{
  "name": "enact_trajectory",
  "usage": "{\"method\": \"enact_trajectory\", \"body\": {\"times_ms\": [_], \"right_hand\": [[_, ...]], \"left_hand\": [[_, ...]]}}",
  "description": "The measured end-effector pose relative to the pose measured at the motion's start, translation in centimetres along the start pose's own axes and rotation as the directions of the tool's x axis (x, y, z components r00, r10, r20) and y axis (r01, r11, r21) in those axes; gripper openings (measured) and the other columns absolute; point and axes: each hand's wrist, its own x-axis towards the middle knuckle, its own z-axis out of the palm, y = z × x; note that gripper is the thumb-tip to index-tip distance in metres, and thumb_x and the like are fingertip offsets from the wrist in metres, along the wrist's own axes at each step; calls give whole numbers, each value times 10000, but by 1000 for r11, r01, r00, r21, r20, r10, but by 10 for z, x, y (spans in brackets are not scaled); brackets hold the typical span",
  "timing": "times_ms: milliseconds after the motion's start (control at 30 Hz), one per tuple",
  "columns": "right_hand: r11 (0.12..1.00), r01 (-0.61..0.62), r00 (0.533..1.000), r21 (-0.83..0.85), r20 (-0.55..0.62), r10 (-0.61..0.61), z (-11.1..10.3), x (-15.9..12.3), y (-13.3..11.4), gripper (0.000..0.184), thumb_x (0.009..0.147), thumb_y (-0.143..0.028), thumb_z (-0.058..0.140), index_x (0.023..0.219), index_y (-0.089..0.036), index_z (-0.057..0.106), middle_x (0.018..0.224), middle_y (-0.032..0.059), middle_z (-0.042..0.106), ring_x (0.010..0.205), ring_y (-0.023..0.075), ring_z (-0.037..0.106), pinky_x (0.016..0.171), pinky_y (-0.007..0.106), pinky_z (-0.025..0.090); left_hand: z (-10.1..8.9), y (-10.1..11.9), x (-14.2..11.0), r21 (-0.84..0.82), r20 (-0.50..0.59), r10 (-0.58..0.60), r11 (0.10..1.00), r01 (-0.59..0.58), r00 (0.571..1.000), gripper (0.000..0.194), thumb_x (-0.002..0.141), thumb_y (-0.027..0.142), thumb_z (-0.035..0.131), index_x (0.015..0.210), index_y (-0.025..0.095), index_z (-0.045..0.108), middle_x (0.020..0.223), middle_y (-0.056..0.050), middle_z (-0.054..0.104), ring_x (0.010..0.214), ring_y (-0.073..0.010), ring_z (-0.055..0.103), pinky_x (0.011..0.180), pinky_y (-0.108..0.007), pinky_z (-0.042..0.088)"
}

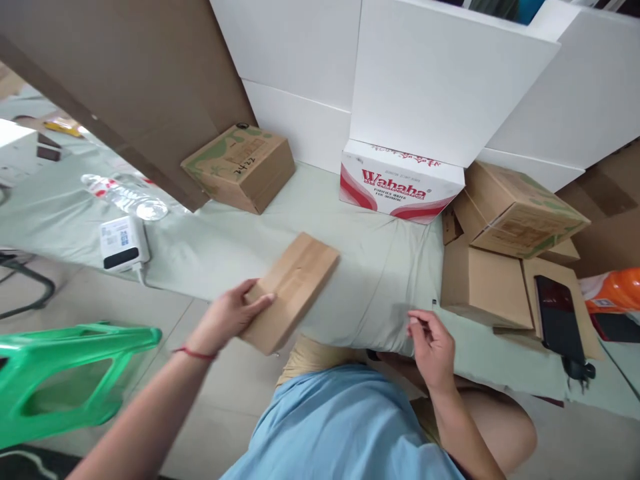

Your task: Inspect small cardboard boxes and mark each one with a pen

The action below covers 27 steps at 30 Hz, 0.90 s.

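My left hand (233, 315) grips the near end of a flat brown cardboard box (295, 283), thumb on top. The box is tilted, its far end over the cloth-covered table (380, 267) and its near end past the table's front edge. A red string circles the left wrist. My right hand (434, 347) is at the front edge of the table, fingers curled in and thumb close to them. Whatever those fingers hold, if anything, cannot be made out. Beyond both hands a white and red Wahaha water carton (400, 183) stands against white panels.
A brown box (243, 167) marked 2422 sits at the back left. Stacked boxes (485, 283) with a black phone (559, 317) are on the right, beside an orange bottle (613, 290). Leftward are a white power bank (124, 243), plastic bottles (127, 197) and a green stool (75, 380).
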Motion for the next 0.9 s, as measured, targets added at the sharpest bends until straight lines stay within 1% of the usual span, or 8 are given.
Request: {"method": "enact_trajectory", "body": {"times_ms": [100,167,233,333,500,667,733,900], "right_hand": [[960,-243,947,136,248,205,23,-14,-2,526,909,-698,734,1140,-229,790,984,102,783,829,256,745,666,376,651],[901,-376,894,217,342,291,33,-20,-5,652,874,-732,755,1303,-242,749,1143,128,785,965,291,762,641,365,655],[845,-451,868,288,363,339,37,-22,-7,707,870,-725,766,1414,-278,695,1293,132,760,1057,307,757,616,351,646],[761,-515,852,394,335,403,33,-19,-7,657,850,-680,804,1382,-307,705,1313,111,754,1017,292,752,610,366,647],[621,-606,795,498,350,496,24,-19,2,546,734,-622,921,1119,-266,767,1001,55,768,773,216,707,627,362,636],[622,-620,785,478,394,479,21,-27,5,605,731,-612,939,1148,-220,742,938,39,746,746,175,682,604,283,590],[634,-602,797,484,405,448,20,-31,5,616,761,-613,920,1195,-224,719,988,45,752,738,167,677,601,277,580],[660,-494,869,566,349,351,20,-42,6,600,779,-588,899,1234,-260,686,979,23,710,693,152,599,547,256,507]], "left_hand": [[58,28,-18,-27,-12,137,990,-137,991,658,780,662,732,1207,161,720,1080,-132,798,994,-339,752,863,-423,614],[93,44,-24,-209,102,273,946,-247,957,615,831,583,730,1267,150,710,1210,-167,778,1132,-353,732,1009,-470,590],[122,55,-29,-396,195,422,860,-322,885,656,866,525,741,1414,174,659,1429,-182,696,1361,-356,643,1132,-485,541],[152,62,-37,-446,186,511,805,-391,839,719,903,489,758,1546,225,575,1636,-171,526,1558,-352,469,1274,-521,419],[168,66,-45,-438,221,542,798,-414,811,838,902,494,787,1637,250,468,1644,-172,512,1574,-375,447,1308,-548,359],[174,59,-65,-441,91,481,805,-398,872,1032,786,433,882,1648,209,362,1594,-194,543,1514,-407,500,1269,-555,388],[175,53,-74,-462,80,481,794,-395,873,1003,768,426,892,1610,214,390,1547,-185,567,1471,-402,531,1236,-535,426],[170,43,-79,-641,155,543,691,-334,825,847,810,425,846,1521,193,449,1511,-179,568,1423,-362,557,1198,-473,460]]}}
